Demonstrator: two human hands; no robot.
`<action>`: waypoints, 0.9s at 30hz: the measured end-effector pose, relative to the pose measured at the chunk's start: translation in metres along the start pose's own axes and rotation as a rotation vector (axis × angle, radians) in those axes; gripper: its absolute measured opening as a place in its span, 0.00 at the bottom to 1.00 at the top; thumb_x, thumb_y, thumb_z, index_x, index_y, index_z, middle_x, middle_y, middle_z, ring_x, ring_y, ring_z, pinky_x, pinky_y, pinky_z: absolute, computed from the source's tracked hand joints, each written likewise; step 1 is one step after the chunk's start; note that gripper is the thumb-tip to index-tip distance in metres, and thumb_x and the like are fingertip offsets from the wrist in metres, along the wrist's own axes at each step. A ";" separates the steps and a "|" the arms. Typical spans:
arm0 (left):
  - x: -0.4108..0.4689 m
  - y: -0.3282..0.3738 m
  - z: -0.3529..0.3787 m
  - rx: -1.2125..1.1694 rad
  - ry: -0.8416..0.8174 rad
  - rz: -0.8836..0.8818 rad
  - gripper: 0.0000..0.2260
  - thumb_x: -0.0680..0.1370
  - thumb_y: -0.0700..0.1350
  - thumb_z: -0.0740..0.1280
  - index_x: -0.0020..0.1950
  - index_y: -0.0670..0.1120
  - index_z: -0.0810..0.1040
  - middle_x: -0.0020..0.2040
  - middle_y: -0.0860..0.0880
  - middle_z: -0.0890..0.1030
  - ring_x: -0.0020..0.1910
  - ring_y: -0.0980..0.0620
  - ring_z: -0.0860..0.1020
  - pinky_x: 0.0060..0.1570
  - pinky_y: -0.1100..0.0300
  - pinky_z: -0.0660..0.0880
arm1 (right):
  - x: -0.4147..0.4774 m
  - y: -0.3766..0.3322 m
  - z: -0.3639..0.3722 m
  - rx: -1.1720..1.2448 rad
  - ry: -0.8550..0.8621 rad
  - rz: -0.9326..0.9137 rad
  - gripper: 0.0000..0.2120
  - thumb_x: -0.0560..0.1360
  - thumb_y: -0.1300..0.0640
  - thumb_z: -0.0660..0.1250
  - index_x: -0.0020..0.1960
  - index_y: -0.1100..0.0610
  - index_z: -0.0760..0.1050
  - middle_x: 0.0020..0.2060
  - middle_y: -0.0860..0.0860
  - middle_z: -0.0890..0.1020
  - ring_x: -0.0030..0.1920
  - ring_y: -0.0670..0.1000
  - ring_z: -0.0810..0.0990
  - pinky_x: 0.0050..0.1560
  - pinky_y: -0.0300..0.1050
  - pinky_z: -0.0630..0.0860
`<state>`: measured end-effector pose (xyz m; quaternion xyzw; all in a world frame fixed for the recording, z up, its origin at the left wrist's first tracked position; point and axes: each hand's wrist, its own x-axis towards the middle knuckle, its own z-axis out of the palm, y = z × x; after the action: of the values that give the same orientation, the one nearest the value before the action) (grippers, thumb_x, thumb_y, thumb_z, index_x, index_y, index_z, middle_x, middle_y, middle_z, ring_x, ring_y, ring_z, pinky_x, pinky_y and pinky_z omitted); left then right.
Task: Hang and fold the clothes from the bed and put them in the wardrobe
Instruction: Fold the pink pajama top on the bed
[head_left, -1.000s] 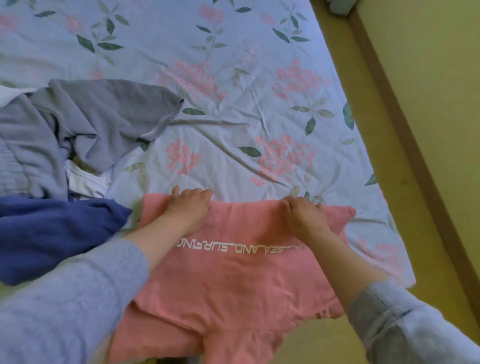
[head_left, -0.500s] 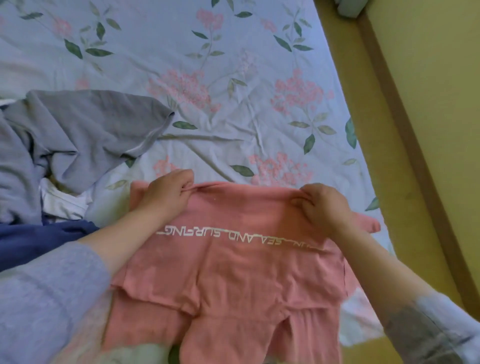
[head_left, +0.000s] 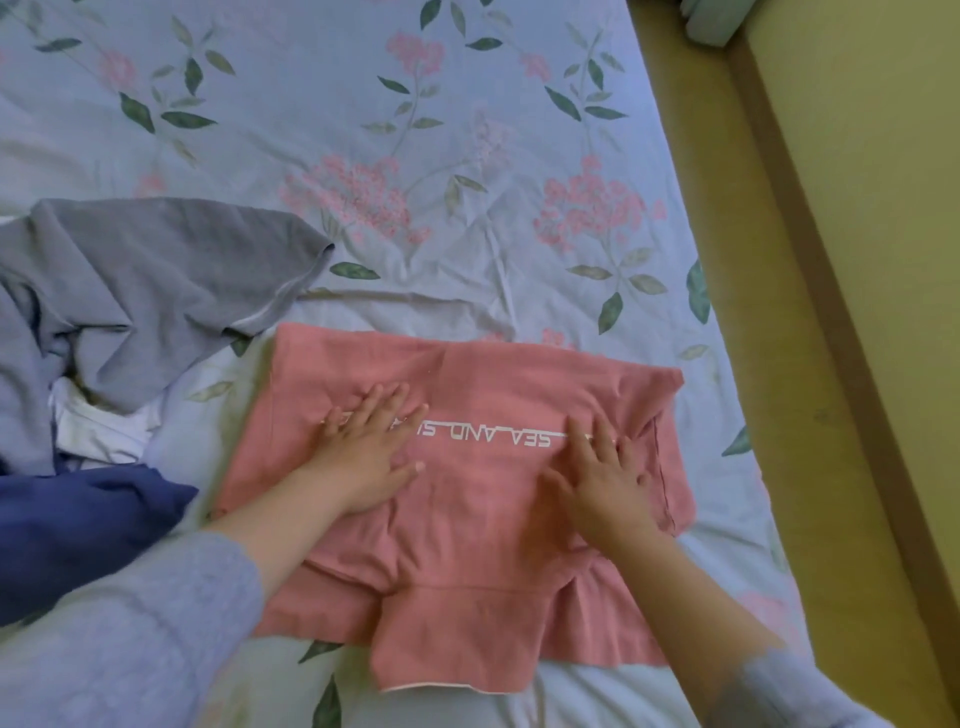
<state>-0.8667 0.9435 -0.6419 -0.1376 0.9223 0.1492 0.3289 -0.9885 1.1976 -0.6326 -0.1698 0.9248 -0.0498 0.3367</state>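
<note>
Both hands have let go of the far edge they were pinching half a second ago and are now flat on the cloth. Left fingers (head_left: 385, 411) straight and spread, pressing down on the left end of the print line. Right fingers (head_left: 586, 442) also straight and spread, on the right end of the print. Nothing is gripped by either the left hand (head_left: 363, 460) or the right hand (head_left: 608, 488).

Pink T-shirt (head_left: 483, 525) lies folded on the bed (head_left: 415, 156), near its right edge and close to the person. Long axis runs left-right across the view, with the right end slightly nearer the person. White print "SEA AND S…" reads upside down from the head camera. Folded edge faces away; a lower layer with a pale hem sticks out toward the person.

Left of the shirt is a loose pile: grey garment (head_left: 156, 291) just beside the shirt's far-left corner, white garment (head_left: 98, 431) under it, navy garment (head_left: 78, 525) nearest. Tan floor strip (head_left: 727, 260) runs right of the bed, then a yellow wall (head_left: 883, 208).
</note>
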 end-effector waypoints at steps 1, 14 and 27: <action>0.003 0.002 0.001 -0.012 -0.021 -0.014 0.33 0.79 0.64 0.53 0.78 0.60 0.39 0.78 0.55 0.33 0.77 0.51 0.33 0.74 0.40 0.41 | 0.001 0.013 0.002 -0.032 -0.026 0.054 0.37 0.78 0.35 0.55 0.80 0.44 0.42 0.80 0.47 0.43 0.79 0.57 0.45 0.73 0.65 0.52; -0.011 0.051 0.030 0.005 -0.020 0.114 0.34 0.78 0.66 0.53 0.75 0.65 0.35 0.72 0.54 0.23 0.74 0.43 0.26 0.70 0.36 0.32 | 0.014 0.039 -0.013 0.002 0.110 0.184 0.35 0.79 0.38 0.54 0.80 0.48 0.45 0.80 0.54 0.46 0.75 0.65 0.54 0.73 0.59 0.59; 0.011 0.086 0.027 -0.047 -0.108 -0.106 0.36 0.73 0.72 0.54 0.75 0.68 0.39 0.77 0.47 0.30 0.75 0.35 0.33 0.70 0.33 0.39 | -0.011 0.071 -0.009 0.557 0.458 0.305 0.19 0.80 0.53 0.58 0.32 0.57 0.64 0.29 0.52 0.72 0.34 0.56 0.71 0.33 0.48 0.64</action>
<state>-0.8901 1.0303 -0.6534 -0.1855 0.8909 0.1604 0.3824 -1.0065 1.2682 -0.6336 0.0829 0.9417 -0.2851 0.1583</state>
